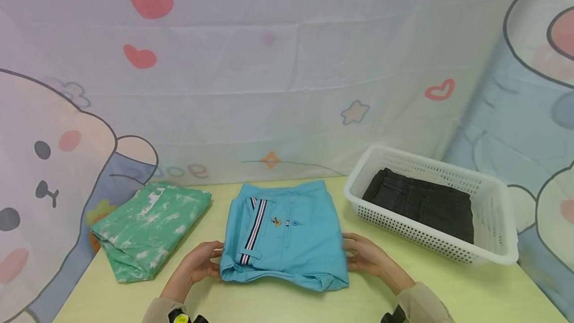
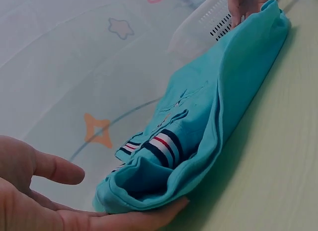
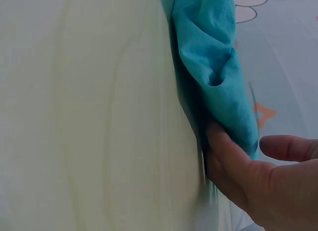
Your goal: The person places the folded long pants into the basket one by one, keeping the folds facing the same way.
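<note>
Folded turquoise pants (image 1: 309,233) lie on the table in the middle of the head view, with a striped band, a small embroidered figure and a buttoned pocket on top. At their left edge is my left hand (image 1: 200,262). In the left wrist view its straight fingers (image 2: 144,218) reach beneath the folded edge, while the thumb stands apart above. My right hand (image 1: 369,257) is at the opposite edge. The right wrist view shows its fingers (image 3: 228,151) tucked under the cloth and the thumb close beside the edge.
Green and white patterned folded cloth (image 1: 152,228) lies on the left of the table. A white perforated basket (image 1: 493,213) stands at the right, holding folded black jeans (image 1: 421,203). Behind the pale yellow table (image 1: 251,305) hangs a printed curtain (image 1: 287,64).
</note>
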